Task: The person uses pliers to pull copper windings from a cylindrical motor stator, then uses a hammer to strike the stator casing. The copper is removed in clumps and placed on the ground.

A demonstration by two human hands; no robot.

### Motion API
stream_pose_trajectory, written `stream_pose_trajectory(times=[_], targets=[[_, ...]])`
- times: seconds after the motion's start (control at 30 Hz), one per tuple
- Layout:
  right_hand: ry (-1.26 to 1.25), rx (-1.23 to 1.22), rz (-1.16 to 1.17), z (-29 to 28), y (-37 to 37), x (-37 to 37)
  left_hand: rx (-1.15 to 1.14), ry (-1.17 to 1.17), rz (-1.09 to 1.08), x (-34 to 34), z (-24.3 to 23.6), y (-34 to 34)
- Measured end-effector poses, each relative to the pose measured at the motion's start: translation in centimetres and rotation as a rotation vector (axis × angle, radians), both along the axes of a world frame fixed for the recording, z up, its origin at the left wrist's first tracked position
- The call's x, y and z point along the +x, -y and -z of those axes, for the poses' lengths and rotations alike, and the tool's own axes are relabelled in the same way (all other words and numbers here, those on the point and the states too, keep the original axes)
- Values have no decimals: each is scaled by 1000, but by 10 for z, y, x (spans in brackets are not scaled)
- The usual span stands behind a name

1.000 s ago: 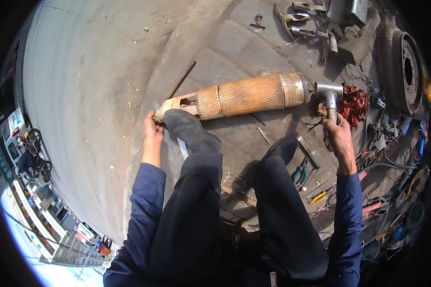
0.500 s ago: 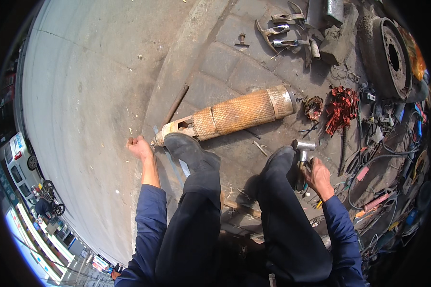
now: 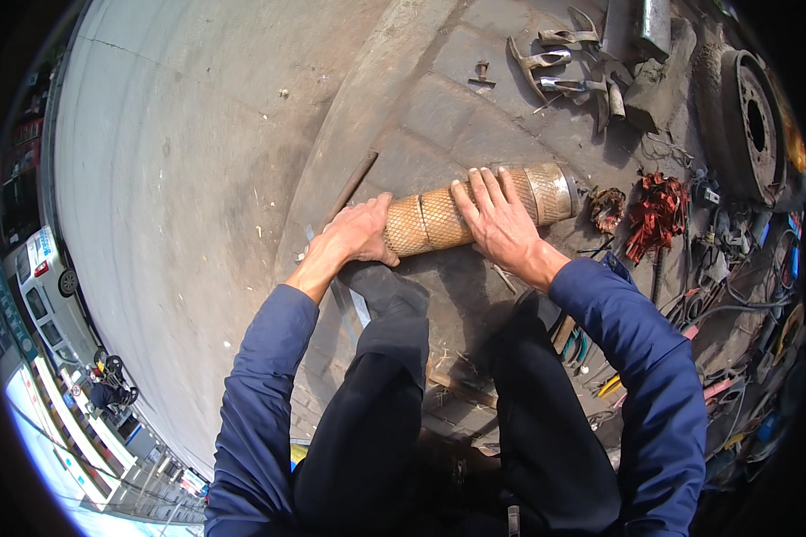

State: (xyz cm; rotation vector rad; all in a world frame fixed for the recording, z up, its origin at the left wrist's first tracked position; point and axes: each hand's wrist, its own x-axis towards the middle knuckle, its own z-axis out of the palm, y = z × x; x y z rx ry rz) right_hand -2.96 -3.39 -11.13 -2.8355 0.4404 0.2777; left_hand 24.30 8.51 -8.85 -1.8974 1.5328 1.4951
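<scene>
A rusty, mesh-covered metal cylinder (image 3: 448, 219) lies slantwise on the paving in front of my boots, its bare metal rim toward the right. My left hand (image 3: 358, 234) is wrapped round its left part, hiding that end from sight. Across its middle lies my right hand (image 3: 501, 224), with the fingers bent over the curved top and the palm on the near side. Just below my left hand, the left boot (image 3: 390, 291) stands close against the cylinder. My right forearm covers the spot by the right boot.
Several claw-shaped metal heads (image 3: 555, 72) lie at the far right near a wheel rim (image 3: 754, 125). A bundle of red wire (image 3: 658, 213) and a small coil (image 3: 607, 208) sit beyond the cylinder's right end. A rusty rod (image 3: 356, 179) lies behind my left hand; tangled cables (image 3: 743, 304) crowd the right.
Both hands have come onto the cylinder, the left from beside its end and the right from beside a hammer near my right boot. That hammer no longer shows.
</scene>
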Motion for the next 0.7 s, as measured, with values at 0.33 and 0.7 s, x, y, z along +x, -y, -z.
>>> stream_pose_trajectory(times=[0.33, 0.7], targets=[[-69, 64, -234, -3, 33, 22, -96, -20, 11, 4, 1, -8], [-91, 290, -230, 14, 56, 38, -146, -36, 39, 12, 13, -4]])
